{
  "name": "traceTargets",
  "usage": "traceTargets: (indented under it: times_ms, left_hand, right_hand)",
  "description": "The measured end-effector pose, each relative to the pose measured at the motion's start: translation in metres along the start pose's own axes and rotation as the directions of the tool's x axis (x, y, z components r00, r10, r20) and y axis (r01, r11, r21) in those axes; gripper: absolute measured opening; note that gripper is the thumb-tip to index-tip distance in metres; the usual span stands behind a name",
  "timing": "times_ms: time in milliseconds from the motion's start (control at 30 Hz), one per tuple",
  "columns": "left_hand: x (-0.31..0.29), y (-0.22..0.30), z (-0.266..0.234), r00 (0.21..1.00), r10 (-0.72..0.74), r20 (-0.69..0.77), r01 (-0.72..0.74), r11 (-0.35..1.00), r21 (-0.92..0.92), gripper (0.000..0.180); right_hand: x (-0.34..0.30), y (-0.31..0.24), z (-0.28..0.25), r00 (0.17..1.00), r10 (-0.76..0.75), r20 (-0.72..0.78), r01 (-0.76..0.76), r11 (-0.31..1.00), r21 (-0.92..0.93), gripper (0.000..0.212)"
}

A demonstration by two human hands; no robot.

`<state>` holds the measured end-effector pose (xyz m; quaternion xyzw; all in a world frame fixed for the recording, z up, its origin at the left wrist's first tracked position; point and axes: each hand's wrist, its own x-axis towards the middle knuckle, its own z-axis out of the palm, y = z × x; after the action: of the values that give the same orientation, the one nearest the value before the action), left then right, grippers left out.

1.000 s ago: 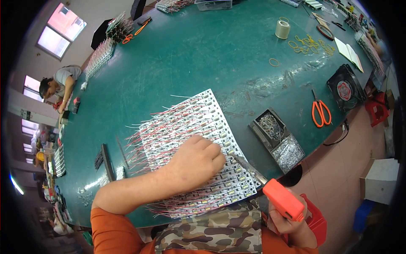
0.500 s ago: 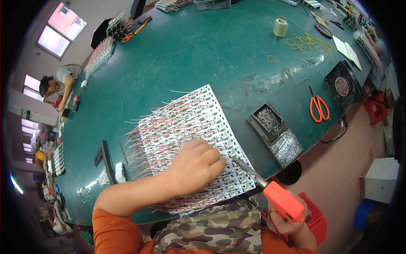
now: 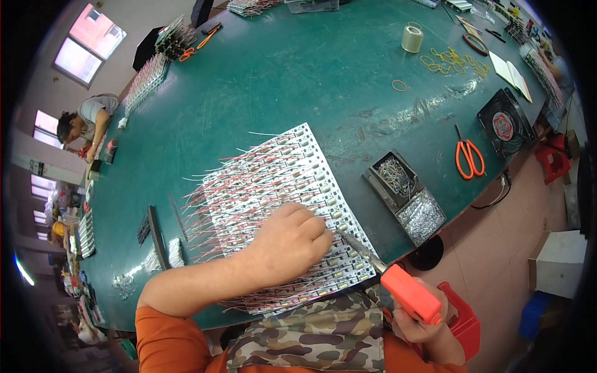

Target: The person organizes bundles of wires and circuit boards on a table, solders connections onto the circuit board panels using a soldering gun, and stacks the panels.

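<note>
On the green surface [image 3: 261, 81], seen from the head camera, a white panel of small circuit boards [image 3: 280, 205] lies close to the person's body, with thin red and white wire leads [image 3: 211, 199] fanned out over its left side. The left hand [image 3: 289, 239] rests palm down on the panel's near right part, fingers curled and pressing on a row of boards; whether a wire is pinched under the fingertips cannot be told. The right hand [image 3: 423, 326] is closed around the orange handle of a soldering iron [image 3: 385, 276], whose metal tip reaches to the panel just beside the left fingertips.

Judging by this, the step in hand is soldering a lead onto one board while the other hand steadies it. The next move would call for keeping the tip on the joint, fingers just clear of the hot metal, then shifting both along the row.

Right of the panel sits a black two-part tray of small metal parts [image 3: 404, 196], with orange scissors [image 3: 467, 158] beyond.
</note>
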<state>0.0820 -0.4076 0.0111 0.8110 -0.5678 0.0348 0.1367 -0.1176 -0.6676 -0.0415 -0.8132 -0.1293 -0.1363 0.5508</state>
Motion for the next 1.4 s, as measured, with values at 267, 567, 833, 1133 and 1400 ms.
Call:
traceTargets:
  times_ms: [267,567,833,1133,1400]
  left_hand:
    - [0.001,0.001,0.0,1.0,-0.008,0.017,0.008,1.0,0.005,0.012]
    - [0.003,0.001,0.0,1.0,-0.012,0.022,0.012,1.0,-0.003,0.011]
    - [0.002,0.002,-0.002,0.999,-0.025,0.036,0.026,1.0,-0.014,0.011]
    - [0.0,0.001,0.0,1.0,-0.001,0.004,0.001,1.0,-0.02,0.015]
    - [-0.003,0.002,-0.007,0.993,-0.112,-0.039,0.108,0.99,-0.091,0.018]
  right_hand:
    - [0.004,-0.002,0.0,1.0,-0.008,0.015,0.009,1.0,-0.017,0.06]
    - [0.008,-0.012,0.009,0.978,0.088,-0.19,-0.083,0.996,0.033,0.018]
    - [0.0,-0.001,-0.008,0.999,-0.042,0.018,0.043,0.998,-0.05,0.063]
    - [-0.001,-0.001,-0.006,1.0,-0.017,0.018,0.017,1.0,-0.026,0.062]
    - [-0.008,0.001,-0.013,0.994,-0.098,0.044,0.105,0.973,-0.207,0.058]
